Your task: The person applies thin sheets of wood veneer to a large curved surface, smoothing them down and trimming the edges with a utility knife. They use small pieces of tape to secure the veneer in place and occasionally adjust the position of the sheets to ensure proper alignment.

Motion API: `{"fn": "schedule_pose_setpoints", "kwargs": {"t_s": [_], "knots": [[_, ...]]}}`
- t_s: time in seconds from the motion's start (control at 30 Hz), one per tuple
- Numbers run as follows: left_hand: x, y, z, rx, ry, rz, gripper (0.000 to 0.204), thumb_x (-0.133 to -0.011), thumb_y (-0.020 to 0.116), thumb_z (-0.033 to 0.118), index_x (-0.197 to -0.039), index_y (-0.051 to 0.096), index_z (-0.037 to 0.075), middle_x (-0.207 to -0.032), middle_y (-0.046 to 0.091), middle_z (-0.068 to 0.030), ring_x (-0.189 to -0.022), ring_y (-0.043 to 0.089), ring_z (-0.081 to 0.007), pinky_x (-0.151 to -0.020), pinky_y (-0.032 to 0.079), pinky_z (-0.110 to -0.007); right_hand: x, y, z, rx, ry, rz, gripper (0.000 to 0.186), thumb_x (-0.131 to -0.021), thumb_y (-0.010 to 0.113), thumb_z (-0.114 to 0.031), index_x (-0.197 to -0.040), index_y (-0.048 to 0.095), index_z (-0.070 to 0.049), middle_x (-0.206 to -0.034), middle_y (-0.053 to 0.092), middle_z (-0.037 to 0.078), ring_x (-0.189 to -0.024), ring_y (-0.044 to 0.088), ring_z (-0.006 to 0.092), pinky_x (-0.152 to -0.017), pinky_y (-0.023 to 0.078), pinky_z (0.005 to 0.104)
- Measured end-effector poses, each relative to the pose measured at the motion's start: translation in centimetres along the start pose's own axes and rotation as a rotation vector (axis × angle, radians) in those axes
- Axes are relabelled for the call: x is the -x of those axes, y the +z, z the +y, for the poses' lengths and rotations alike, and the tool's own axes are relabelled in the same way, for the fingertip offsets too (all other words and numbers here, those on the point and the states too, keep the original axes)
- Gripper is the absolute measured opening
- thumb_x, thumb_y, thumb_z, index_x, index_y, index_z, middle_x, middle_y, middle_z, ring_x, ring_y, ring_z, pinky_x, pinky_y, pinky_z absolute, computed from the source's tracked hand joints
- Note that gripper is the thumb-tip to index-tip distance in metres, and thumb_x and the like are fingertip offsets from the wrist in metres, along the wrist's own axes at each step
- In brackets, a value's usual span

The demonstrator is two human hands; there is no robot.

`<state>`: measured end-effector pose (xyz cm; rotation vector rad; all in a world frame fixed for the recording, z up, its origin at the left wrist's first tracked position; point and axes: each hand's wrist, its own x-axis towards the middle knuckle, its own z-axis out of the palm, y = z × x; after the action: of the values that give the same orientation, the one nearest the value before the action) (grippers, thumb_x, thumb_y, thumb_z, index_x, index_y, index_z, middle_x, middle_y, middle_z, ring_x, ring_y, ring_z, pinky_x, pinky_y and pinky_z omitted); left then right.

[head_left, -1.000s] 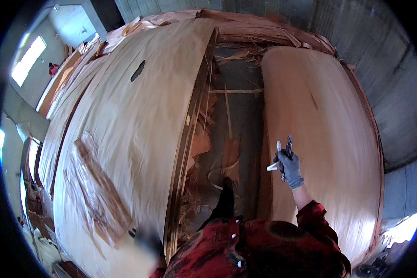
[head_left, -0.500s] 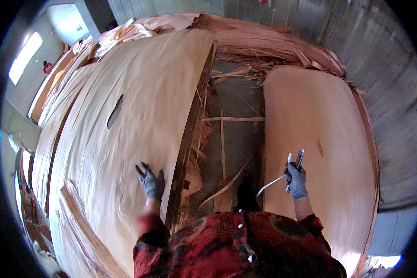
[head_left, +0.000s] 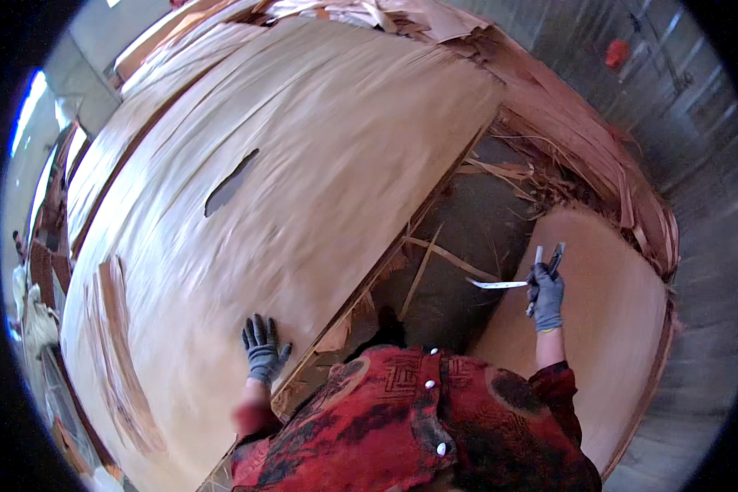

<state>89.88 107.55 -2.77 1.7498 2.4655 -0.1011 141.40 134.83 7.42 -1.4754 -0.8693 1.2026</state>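
My left hand (head_left: pixel 262 351), in a grey glove, lies with fingers spread on the near right part of a wide, pale wood veneer sheet (head_left: pixel 328 189). A dark, elongated hole (head_left: pixel 231 184) shows in that sheet, farther off. My right hand (head_left: pixel 547 297), gloved too, is closed around what looks like a utility knife (head_left: pixel 557 256), dark and silver, pointing away from me. A slim white piece sticks up beside it, and a white strip (head_left: pixel 498 284) juts out leftward from the same grip. This hand is over the smaller veneer stack (head_left: pixel 599 320) on the right.
Between the two stacks runs a dark floor gap (head_left: pixel 443 287) with loose veneer strips (head_left: pixel 455 258). Torn reddish veneer (head_left: pixel 578 135) is heaped along the far right. A narrow torn piece (head_left: pixel 121 353) lies on the big sheet's left side. A corrugated grey surface borders the right.
The view has swung, so the big sheet and the gap now run slantwise. My left hand is flatter, its fingers pointing ahead. My right hand keeps its grip.
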Motion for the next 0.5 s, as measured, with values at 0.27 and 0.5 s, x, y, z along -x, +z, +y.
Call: {"fn": "schedule_pose_setpoints", "kwargs": {"t_s": [0.27,0.5], "knots": [[1.3,0.7,0.6,0.001,-0.116,0.087,0.075,-0.074,0.055,0.042,-0.138,0.028,0.012,-0.145,0.013,-0.0183,-0.133,0.009,-0.04,-0.106,0.006,-0.055,-18.4,5.3,-2.8,0.499,-0.236,-0.185,0.016,-0.083,0.06,-0.02,-0.077,0.056,-0.006,-0.056,0.048,-0.002,-0.038,0.037,0.0067,-0.033,0.026,0.0235],[0.3,-2.2,4.2,0.086,-0.469,-0.016,0.071,-0.079,0.055,0.036,-0.138,0.026,0.01,-0.146,0.017,-0.0138,-0.134,0.011,-0.0362,-0.107,0.01,-0.051,-32.7,23.5,-9.7,0.98,-0.637,-0.584,0.019,-0.086,0.056,-0.019,-0.076,0.055,-0.003,-0.061,0.046,-0.002,-0.054,0.041,0.0078,-0.047,0.033,0.0261]]}}
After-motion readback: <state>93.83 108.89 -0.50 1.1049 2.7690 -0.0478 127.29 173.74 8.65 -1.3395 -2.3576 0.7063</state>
